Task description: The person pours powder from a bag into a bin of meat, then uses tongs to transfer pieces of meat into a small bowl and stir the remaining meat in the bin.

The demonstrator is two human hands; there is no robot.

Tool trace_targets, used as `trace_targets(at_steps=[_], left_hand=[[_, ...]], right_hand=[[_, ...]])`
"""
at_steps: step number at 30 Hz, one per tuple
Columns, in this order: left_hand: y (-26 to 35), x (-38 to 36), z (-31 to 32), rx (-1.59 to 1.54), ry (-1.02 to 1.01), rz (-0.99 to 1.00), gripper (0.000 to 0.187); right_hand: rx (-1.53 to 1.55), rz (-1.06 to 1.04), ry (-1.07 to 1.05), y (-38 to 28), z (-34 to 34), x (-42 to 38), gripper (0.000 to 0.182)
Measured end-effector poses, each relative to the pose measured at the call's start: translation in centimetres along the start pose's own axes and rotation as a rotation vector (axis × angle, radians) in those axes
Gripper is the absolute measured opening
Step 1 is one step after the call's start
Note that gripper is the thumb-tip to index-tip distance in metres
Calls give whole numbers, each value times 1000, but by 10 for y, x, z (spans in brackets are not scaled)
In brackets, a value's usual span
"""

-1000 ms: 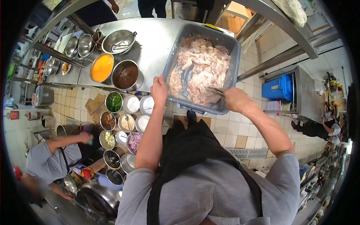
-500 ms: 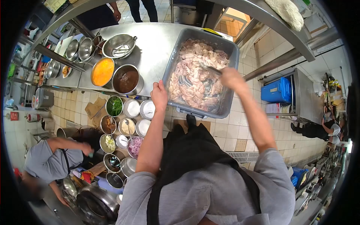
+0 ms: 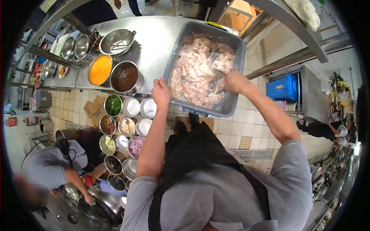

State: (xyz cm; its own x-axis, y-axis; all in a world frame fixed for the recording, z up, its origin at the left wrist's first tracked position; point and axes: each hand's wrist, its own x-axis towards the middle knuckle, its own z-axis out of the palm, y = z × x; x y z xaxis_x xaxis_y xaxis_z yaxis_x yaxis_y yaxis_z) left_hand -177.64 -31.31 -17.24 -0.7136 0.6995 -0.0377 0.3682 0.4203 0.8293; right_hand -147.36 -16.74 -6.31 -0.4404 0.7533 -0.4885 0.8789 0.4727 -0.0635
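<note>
A deep grey plastic tub [image 3: 239,57] stands on the steel table in front of me, holding a mass of pale, raw-looking meat pieces [image 3: 189,75]. My left hand [image 3: 160,92] is closed on the tub's left rim near its front corner. Over the right side of the tub, my right hand [image 3: 236,82] is closed around a metal utensil [image 3: 218,72] that reaches into the meat. Motion smears its working end, so its exact kind cannot be made out.
Left of the tub are a pot of brown sauce [image 3: 125,77], a container of orange liquid [image 3: 100,70] and a steel bowl [image 3: 116,42]. Several ingredient containers, one with chopped onion [image 3: 136,147], stand lower left. A co-worker [image 3: 58,165] bends at the left. A blue box [image 3: 283,88] sits right.
My right hand has moved slightly down and left with the utensil, and the meat has shifted. My left hand stays on the rim. The co-worker's arm has reached downward.
</note>
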Motion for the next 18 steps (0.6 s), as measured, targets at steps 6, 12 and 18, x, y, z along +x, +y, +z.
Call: trace_targets(at_steps=[6, 12, 18], left_hand=[[-7, -4, 2, -9, 23, 13, 47], [-3, -1, -2, -38, -27, 7, 43], [-7, 7, -4, 16, -77, 93, 38]], right_hand=[[-52, -118, -127, -22, -36, -83, 32], [-30, 58, 138, 49, -66, 28, 39], [371, 117, 42, 45, -73, 162, 44]])
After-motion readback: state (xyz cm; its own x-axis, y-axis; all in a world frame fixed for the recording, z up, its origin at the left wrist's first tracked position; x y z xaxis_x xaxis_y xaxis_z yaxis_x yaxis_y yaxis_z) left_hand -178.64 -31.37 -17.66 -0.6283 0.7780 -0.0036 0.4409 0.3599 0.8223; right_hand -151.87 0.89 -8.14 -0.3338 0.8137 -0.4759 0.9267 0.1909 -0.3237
